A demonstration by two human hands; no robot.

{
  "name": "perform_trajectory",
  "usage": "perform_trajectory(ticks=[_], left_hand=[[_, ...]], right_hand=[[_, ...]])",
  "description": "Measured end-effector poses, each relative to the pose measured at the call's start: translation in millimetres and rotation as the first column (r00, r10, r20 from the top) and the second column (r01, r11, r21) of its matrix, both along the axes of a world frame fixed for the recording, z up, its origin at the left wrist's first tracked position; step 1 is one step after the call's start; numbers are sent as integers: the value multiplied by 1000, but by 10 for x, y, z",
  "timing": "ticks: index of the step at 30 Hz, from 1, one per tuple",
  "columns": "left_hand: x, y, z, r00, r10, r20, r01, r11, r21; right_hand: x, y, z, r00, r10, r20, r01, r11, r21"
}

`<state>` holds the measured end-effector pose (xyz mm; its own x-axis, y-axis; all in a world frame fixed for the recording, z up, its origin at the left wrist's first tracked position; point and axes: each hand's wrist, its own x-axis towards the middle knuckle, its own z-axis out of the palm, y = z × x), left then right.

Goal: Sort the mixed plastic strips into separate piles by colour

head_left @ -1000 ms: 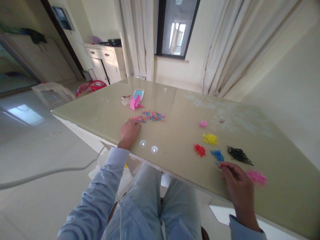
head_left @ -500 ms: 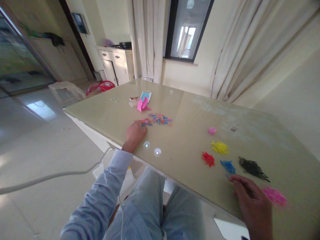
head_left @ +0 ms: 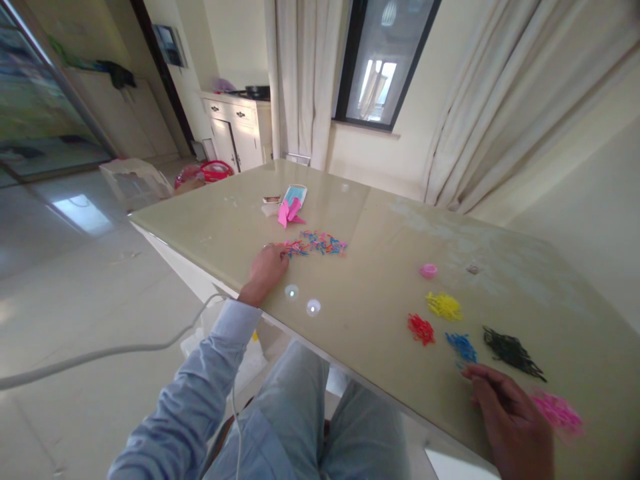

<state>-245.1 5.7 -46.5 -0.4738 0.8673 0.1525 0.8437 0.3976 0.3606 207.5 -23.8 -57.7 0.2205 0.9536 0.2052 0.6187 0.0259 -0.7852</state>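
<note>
At the left end of a mixed pile of small colored bands or strips [head_left: 325,243], my left hand [head_left: 267,270] rests on the table with its fingers drawn together at the pile's edge. What is between those fingertips is hidden. My right hand [head_left: 515,417] is closed in a pinch just below a blue pile [head_left: 461,347]. A speck of blue shows by its fingertips, too small to name. Around it lie a red pile [head_left: 421,329], a yellow pile [head_left: 444,306], a black pile [head_left: 513,350] and a pink pile [head_left: 557,411].
A small pink cup [head_left: 428,271] stands beyond the yellow pile. Pink folded paper [head_left: 290,212] and a blue face mask [head_left: 295,195] lie at the table's far left. Two bright round spots [head_left: 313,307] show near the front edge. A grey cable [head_left: 125,348] runs past the left side.
My left hand has drawn back slightly to the left along the mixed pile's edge. The right hand stays pinched by the blue pile; the whole view has shifted a little.
</note>
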Motion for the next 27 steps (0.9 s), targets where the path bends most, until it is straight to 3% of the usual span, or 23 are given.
perform_trajectory(ticks=[17,27], left_hand=[[21,35,0,997,-44,-68,38,996,-81],[-18,-5,-44,999,9,-36,-9,1000,-1]], right_hand=[[24,22,-40,999,-5,35,5,1000,-3],[7,28,-21,1000,-18,18,18,1000,-23]])
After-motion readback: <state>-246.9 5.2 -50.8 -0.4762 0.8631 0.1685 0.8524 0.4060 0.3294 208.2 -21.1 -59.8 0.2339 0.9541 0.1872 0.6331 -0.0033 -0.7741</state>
